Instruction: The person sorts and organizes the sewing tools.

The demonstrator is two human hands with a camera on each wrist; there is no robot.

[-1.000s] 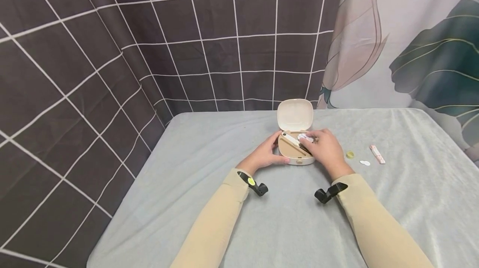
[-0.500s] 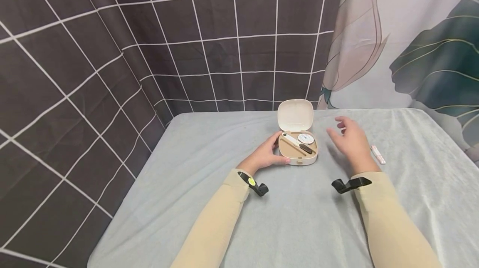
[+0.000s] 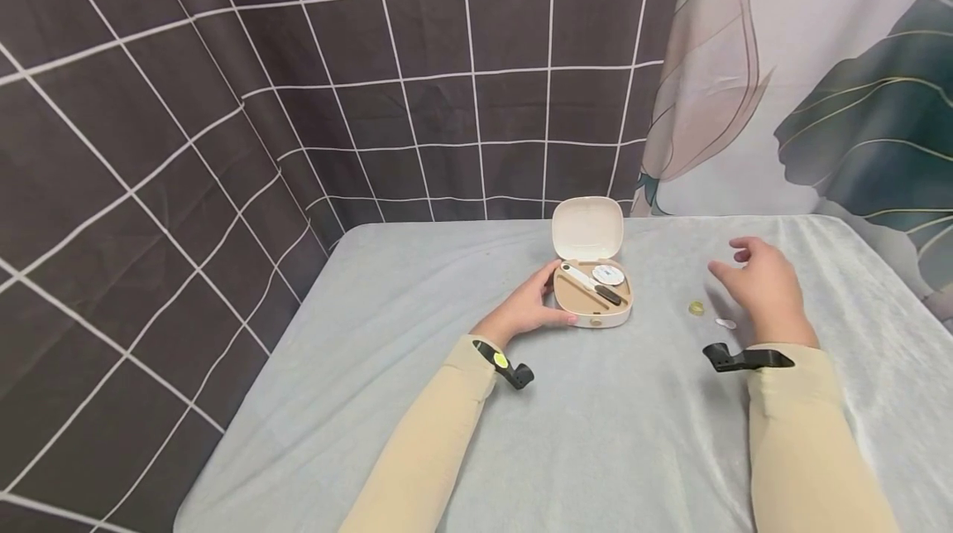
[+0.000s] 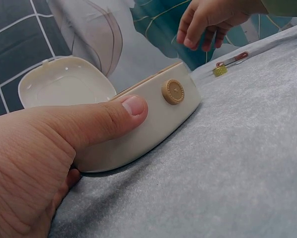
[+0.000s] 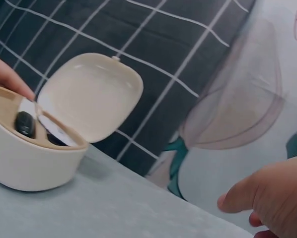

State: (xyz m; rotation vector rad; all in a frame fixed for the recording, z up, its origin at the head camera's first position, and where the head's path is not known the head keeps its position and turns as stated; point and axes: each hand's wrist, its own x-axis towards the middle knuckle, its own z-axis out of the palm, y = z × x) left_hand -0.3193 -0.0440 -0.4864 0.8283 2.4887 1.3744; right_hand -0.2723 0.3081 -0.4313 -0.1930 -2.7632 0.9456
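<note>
A cream hinged case stands on the bed-like surface with its lid raised. Inside lie a slim white tool with a dark end and a round white disc. My left hand grips the case's left side, its thumb on the front wall beside a tan round button. Off to the right, my right hand hovers with loosely bent fingers and nothing visible in them. Below and left of it lie a small yellow dimpled ring, like a thimble, and a flat white piece.
A thin reddish stick lies beyond the yellow ring in the left wrist view; the right hand hides it from the head view. Light grey cloth covers the surface. A dark checked curtain hangs behind and left.
My right hand has let go of the white disc, which now lies in the case, and has moved right past the yellow ring. The left hand keeps its hold.
</note>
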